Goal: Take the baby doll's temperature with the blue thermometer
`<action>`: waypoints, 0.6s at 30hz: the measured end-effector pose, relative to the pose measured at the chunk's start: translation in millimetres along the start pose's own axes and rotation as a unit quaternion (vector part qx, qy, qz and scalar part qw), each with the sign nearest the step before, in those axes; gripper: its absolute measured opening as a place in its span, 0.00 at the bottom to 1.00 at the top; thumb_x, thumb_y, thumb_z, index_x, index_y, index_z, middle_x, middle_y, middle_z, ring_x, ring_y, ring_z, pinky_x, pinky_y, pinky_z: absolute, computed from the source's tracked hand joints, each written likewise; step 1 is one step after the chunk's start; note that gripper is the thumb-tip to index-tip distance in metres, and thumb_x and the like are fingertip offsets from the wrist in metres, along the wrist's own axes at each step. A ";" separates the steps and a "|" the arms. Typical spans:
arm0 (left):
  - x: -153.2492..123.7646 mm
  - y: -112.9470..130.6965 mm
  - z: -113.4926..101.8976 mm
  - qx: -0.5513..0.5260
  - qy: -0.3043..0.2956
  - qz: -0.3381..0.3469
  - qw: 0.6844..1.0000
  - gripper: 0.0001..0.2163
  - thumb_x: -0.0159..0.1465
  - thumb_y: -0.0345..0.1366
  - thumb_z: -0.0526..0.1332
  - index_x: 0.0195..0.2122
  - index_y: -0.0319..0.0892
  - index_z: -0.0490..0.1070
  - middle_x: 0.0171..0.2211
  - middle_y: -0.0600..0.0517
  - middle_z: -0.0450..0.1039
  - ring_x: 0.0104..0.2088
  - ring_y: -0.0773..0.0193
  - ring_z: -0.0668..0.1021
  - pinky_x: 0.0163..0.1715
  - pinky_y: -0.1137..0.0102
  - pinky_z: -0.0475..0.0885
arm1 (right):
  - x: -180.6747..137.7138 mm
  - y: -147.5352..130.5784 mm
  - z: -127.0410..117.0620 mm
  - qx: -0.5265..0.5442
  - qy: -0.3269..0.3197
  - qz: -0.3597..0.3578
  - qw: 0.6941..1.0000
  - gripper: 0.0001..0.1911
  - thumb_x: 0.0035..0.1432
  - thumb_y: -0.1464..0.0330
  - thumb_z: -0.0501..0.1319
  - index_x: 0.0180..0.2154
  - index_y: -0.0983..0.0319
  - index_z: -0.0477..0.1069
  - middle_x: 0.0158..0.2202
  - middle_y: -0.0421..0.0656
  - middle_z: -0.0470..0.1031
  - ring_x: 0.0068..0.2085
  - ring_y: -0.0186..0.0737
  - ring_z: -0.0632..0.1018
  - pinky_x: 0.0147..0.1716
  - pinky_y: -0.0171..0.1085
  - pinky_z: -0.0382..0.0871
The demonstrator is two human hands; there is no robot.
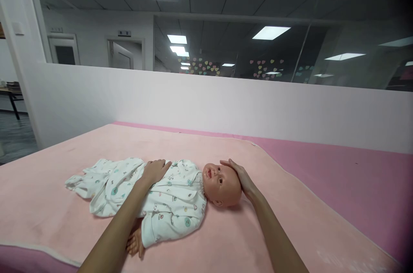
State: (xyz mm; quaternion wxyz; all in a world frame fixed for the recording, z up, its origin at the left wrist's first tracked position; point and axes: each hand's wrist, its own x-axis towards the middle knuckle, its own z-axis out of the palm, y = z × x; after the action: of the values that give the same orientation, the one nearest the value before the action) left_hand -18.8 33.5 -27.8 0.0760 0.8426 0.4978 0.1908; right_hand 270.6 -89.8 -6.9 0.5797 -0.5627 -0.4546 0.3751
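A baby doll in a white patterned sleepsuit lies on its back on a pale pink blanket, head to the right and legs to the left. My left hand rests flat on the doll's chest, fingers stretched out and pointing right. My right hand cups the top and back of the doll's head, fingers curved around it. The doll's bare plastic hand sticks out of the near sleeve beside my left forearm.
The blanket covers a darker pink bed surface that shows at the right and far edge. A white partition wall with glass above runs behind the bed. An open doorway and a dark table stand at the far left.
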 end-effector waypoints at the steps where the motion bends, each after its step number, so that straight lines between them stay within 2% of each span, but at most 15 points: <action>1: -0.1 0.2 -0.2 0.001 -0.001 0.001 1.000 0.23 0.61 0.49 0.37 0.26 0.40 0.65 0.33 0.45 0.73 0.35 0.57 0.73 0.42 0.62 0.60 | 0.8 0.8 0.0 0.002 0.017 -0.009 1.000 0.24 0.51 0.53 0.56 0.43 0.62 0.71 0.50 0.44 0.68 0.52 0.43 0.68 0.53 0.39 0.58; 3: -0.2 0.4 -0.6 0.002 -0.001 0.002 1.000 0.23 0.61 0.48 0.37 0.25 0.40 0.65 0.32 0.45 0.72 0.35 0.57 0.73 0.42 0.62 0.60 | 0.7 1.5 0.2 0.010 0.026 -0.018 0.999 0.23 0.51 0.53 0.56 0.43 0.61 0.71 0.51 0.43 0.67 0.53 0.42 0.67 0.53 0.38 0.58; 8: -0.1 0.3 -1.2 -0.005 -0.004 0.001 1.000 0.23 0.61 0.49 0.37 0.25 0.40 0.65 0.34 0.44 0.73 0.36 0.56 0.73 0.42 0.61 0.60 | -6.9 -1.7 1.6 0.005 -0.071 0.012 0.997 0.27 0.51 0.51 0.54 0.39 0.68 0.72 0.39 0.48 0.75 0.40 0.47 0.75 0.42 0.41 0.67; 10: 0.0 0.0 -1.0 -0.006 -0.004 0.001 1.000 0.23 0.61 0.49 0.38 0.25 0.40 0.65 0.34 0.44 0.73 0.36 0.56 0.73 0.42 0.61 0.60 | -8.5 -3.1 1.9 0.004 -0.079 0.010 0.997 0.27 0.52 0.51 0.54 0.39 0.68 0.72 0.37 0.48 0.76 0.39 0.46 0.76 0.42 0.41 0.67; 13: 0.0 -0.8 0.0 -0.004 0.000 0.002 1.000 0.23 0.61 0.49 0.37 0.24 0.40 0.65 0.32 0.45 0.73 0.35 0.56 0.73 0.41 0.61 0.61 | -5.8 -2.9 1.8 0.004 -0.054 0.011 0.998 0.26 0.51 0.51 0.54 0.42 0.65 0.71 0.43 0.47 0.73 0.44 0.45 0.73 0.47 0.41 0.64; 16: -0.1 -1.4 0.9 -0.003 0.003 0.004 1.000 0.24 0.61 0.49 0.37 0.24 0.41 0.64 0.31 0.46 0.73 0.34 0.57 0.73 0.41 0.61 0.61 | -1.3 -1.2 1.7 -0.003 0.006 -0.014 1.000 0.24 0.50 0.53 0.56 0.43 0.61 0.70 0.50 0.44 0.68 0.52 0.43 0.68 0.53 0.40 0.58; 18: -0.1 -1.6 0.7 -0.003 0.004 0.004 1.000 0.24 0.61 0.49 0.37 0.25 0.41 0.65 0.31 0.46 0.73 0.35 0.56 0.73 0.42 0.61 0.61 | -1.3 -1.3 2.0 -0.001 0.022 -0.026 0.999 0.23 0.50 0.54 0.57 0.43 0.60 0.70 0.51 0.42 0.67 0.53 0.42 0.66 0.54 0.40 0.57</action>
State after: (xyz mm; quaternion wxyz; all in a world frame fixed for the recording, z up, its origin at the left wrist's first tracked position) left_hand -19.9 34.2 -29.0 0.0756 0.8436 0.4943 0.1956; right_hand 268.2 -90.5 -5.9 0.5982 -0.5594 -0.4571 0.3468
